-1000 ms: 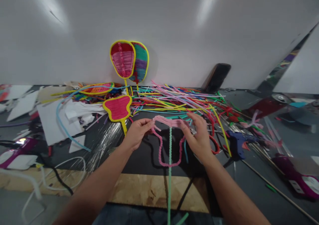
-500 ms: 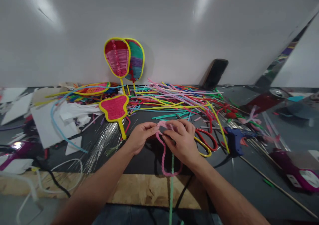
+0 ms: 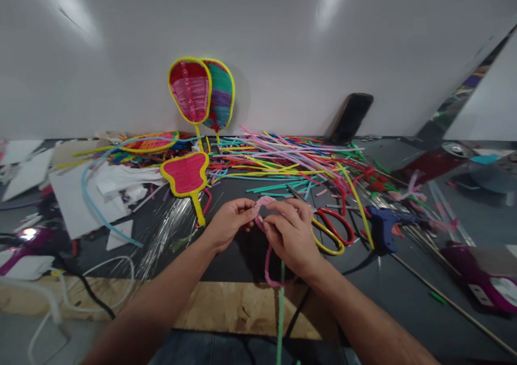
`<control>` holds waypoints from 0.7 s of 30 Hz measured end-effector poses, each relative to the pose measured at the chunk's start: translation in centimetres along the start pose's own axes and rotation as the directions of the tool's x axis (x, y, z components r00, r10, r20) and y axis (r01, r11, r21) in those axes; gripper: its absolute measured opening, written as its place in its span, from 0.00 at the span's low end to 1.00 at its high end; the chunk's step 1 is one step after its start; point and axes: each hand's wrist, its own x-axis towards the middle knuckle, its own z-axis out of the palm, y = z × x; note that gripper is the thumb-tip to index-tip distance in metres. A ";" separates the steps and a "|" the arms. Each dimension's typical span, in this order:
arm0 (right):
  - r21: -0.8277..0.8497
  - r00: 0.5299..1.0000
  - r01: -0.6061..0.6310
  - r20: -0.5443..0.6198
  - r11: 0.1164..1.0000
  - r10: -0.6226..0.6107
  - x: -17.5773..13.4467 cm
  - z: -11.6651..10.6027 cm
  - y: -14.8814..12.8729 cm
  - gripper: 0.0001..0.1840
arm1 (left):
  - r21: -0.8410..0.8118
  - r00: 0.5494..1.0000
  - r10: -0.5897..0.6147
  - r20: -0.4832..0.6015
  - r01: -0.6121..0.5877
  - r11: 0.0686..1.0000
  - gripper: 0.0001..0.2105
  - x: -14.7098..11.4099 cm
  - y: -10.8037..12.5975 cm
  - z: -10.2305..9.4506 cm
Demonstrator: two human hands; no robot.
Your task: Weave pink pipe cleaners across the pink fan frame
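Note:
Between my hands is a pink twisted pipe cleaner, curled into a small loop at the top with a longer loop hanging below. My left hand pinches the small loop's left side between thumb and fingertips. On the other side, my right hand is closed on the same pink pipe cleaner and hides part of it. A light green pipe cleaner hangs down beneath my right hand; its upper end is hidden. Just right of that hand lie scissors with red and yellow handles.
A pink fan-shaped piece with yellow edging lies left of my hands; two similar fans lean on the wall. Loose pipe cleaners spread behind. At right are a blue glue gun, a phone and a drink can.
The small pink loop between my fingers is drawn rounder and tighter, and the strand by my left fingers no longer hangs freely. My right fingers have shifted slightly.

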 end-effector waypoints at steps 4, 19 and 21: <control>0.006 0.999 0.037 -0.025 0.999 -0.037 0.0 0.3 -0.6 0.05 | -0.081 0.999 -0.037 0.011 0.038 0.996 0.14 -0.4 0.1 0.5; 0.081 1.000 -0.019 0.018 0.997 0.018 0.2 -0.3 1.6 0.12 | 0.020 0.999 -0.020 0.028 0.020 1.000 0.10 -0.7 1.3 0.1; 0.068 0.997 -0.064 0.035 0.996 0.062 0.3 -0.1 2.2 0.16 | 0.053 0.999 -0.024 0.042 0.022 0.998 0.11 -0.9 1.4 0.2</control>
